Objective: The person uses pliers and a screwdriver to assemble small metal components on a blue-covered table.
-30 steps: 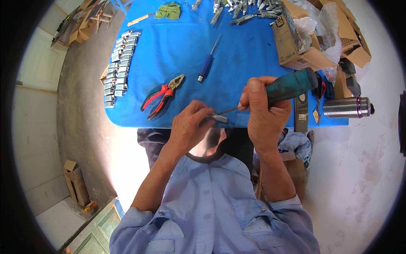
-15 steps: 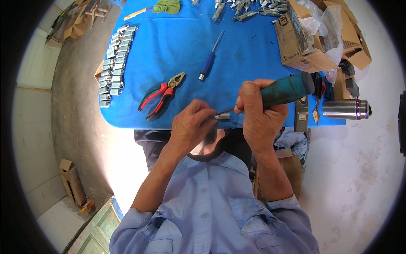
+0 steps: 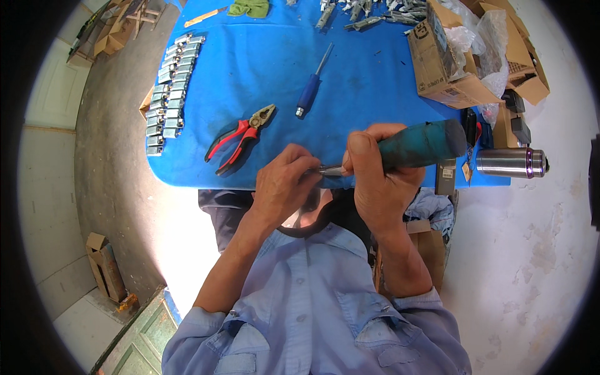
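At the table's near edge, my right hand [image 3: 382, 187] is closed round the thick teal handle of a screwdriver [image 3: 420, 147]. Its shaft points left, toward my left hand [image 3: 282, 186]. The fingers of that hand pinch a small silvery metal part [image 3: 335, 171], mostly hidden by both hands. Where the tip meets the part cannot be made out. Beyond my left hand lie red-and-black combination pliers [image 3: 249, 136], jaws apart. Farther off rests a blue-handled screwdriver [image 3: 307, 95] with a thin shaft.
Two rows of small metal pieces [image 3: 174, 94] line the left of the blue-covered table [image 3: 356, 81]. More metal parts [image 3: 369, 14] are heaped at the back, near a green cloth [image 3: 249, 7] and a knife [image 3: 204, 17]. An open carton [image 3: 447, 69] and a steel flask [image 3: 509, 162] stand right.
My right hand has shifted slightly left and downward, and the teal handle now lies a little lower. My left hand has barely moved and still pinches the metal part.
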Motion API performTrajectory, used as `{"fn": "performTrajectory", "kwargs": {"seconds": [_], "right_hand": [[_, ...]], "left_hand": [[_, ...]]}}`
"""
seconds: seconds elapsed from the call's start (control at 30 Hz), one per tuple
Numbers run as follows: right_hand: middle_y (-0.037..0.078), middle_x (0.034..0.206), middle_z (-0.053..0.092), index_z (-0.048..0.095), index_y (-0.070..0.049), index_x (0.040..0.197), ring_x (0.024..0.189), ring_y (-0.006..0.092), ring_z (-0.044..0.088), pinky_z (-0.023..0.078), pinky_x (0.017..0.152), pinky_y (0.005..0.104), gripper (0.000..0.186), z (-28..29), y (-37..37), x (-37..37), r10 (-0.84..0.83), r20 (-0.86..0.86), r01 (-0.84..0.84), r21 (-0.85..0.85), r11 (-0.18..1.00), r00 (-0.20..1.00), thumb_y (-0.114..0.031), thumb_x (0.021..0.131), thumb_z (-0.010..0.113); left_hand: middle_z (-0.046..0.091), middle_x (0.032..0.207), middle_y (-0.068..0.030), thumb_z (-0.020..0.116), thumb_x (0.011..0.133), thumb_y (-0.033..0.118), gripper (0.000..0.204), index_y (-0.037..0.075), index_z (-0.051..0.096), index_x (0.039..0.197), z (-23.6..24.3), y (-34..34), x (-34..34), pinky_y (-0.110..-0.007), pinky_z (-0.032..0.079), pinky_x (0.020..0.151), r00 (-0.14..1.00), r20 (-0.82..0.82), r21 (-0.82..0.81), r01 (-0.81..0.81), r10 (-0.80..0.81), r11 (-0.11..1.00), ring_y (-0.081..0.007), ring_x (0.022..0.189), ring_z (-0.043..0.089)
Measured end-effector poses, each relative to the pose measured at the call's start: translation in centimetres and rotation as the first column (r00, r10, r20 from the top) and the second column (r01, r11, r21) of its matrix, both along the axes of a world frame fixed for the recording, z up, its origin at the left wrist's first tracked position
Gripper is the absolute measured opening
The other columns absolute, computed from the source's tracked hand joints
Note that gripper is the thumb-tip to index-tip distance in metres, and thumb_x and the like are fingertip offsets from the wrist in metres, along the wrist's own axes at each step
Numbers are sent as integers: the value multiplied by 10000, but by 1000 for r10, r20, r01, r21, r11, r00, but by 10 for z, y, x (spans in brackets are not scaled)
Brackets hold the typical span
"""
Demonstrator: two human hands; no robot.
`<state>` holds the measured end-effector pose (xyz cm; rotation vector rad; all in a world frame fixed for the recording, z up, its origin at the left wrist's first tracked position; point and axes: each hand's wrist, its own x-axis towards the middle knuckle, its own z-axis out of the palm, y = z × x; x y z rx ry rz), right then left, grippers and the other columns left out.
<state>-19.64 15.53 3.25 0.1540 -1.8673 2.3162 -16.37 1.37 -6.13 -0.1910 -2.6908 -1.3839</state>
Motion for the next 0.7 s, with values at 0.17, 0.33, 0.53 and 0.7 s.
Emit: {"fn": "performTrajectory", "kwargs": {"seconds": [0.17, 0.33, 0.53, 0.7], "right_hand": [[-7, 803, 665, 672, -37, 884, 723, 42, 602, 479, 623, 207, 119, -4, 0, -1, 18, -42, -16, 38, 999, 999, 2, 868, 783], [-6, 797, 663, 669, -42, 879, 711, 44, 599, 475, 611, 209, 134, -4, 1, -1, -40, -52, 40, 1, 999, 998, -6, 858, 796], [-9, 783, 657, 660, -48, 868, 681, 45, 591, 461, 584, 208, 136, -11, 0, -2, -34, -39, 36, 47, 998, 999, -4, 861, 789], [-13, 787, 656, 661, -52, 868, 686, 39, 586, 457, 588, 205, 129, -9, 0, -2, -19, -32, 20, 31, 999, 999, -13, 871, 784]], "left_hand": [[642, 977, -40, 767, 802, 104, 155, 83, 717, 947, 2, 1, 0, -402, 518, 676, 1000, 2, 16, -4, 4, 1000, -268, 821, 668], [647, 971, -35, 789, 791, 85, 193, 74, 727, 973, 0, 0, 0, -350, 528, 665, 999, 41, 33, -7, 5, 999, -226, 779, 662], [643, 962, -31, 803, 778, 65, 210, 63, 726, 973, 1, 0, 0, -323, 532, 657, 999, 33, 19, -2, 1, 1000, -199, 751, 657], [640, 961, -34, 800, 777, 59, 206, 58, 723, 969, 1, 0, 0, -329, 533, 660, 1000, 30, 27, -1, 0, 1000, -208, 753, 661]]}}
